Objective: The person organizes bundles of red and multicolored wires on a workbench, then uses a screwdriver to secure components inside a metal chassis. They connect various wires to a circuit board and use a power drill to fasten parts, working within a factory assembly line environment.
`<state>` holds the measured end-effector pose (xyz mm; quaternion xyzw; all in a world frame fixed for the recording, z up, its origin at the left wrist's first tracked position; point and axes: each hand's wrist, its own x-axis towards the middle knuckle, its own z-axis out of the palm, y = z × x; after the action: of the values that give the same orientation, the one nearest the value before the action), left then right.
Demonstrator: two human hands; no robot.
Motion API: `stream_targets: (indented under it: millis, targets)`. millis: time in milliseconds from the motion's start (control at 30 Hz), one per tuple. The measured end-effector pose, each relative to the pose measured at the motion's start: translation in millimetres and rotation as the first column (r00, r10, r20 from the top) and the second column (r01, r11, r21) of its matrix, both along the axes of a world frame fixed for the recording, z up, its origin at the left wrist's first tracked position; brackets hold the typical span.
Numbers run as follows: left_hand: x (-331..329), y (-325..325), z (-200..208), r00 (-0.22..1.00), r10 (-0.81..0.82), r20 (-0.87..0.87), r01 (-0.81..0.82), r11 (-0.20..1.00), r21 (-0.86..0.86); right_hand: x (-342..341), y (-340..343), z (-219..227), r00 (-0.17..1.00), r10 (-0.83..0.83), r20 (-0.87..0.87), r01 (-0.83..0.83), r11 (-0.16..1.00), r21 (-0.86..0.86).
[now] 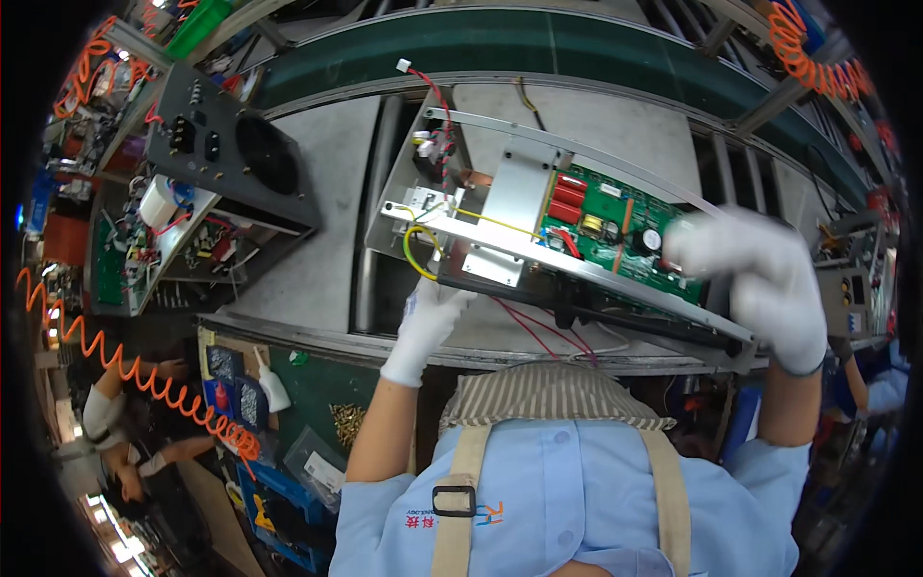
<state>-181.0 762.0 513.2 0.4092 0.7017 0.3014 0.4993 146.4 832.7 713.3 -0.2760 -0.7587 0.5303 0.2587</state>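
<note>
An open metal chassis (500, 231) lies slantwise across the work surface in front of me. Inside it are a green circuit board (601, 252) with red components and a silver plate (524, 197). A yellow-green wire (413, 252) loops over its near left corner. My left hand (428, 322), in a white glove, closes on the near edge beside that loop, its fingertips partly hidden. Over the board's right end is my gloved right hand (769, 279), smeared by motion; I cannot make out anything in it. A red lead with a white plug (404, 65) sticks out at the far left corner.
A dark unit with a round fan opening (269, 154) stands at left. Beyond the chassis runs a green conveyor belt (615, 58). Coiled orange hoses (144, 380) hang at left and far right. A bottle (272, 385) and brass fasteners (346, 423) lie nearer. Other people work at both sides.
</note>
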Motion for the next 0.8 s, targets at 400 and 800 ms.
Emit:
stream_targets:
  millis: [400, 800]
  targets:
    - [38, 19, -104, 0.848, 0.332, 0.414, -0.454, 0.857, 0.244, -88, -111, -244, 0.837, -0.272, 0.475, 0.315, 0.949, -0.011]
    - [33, -3, -98, 0.927, 0.372, 0.045, -0.369, 0.888, 0.273, -88, -99, -305, 0.927, 0.049, 0.371, 0.004, 0.990, -0.142]
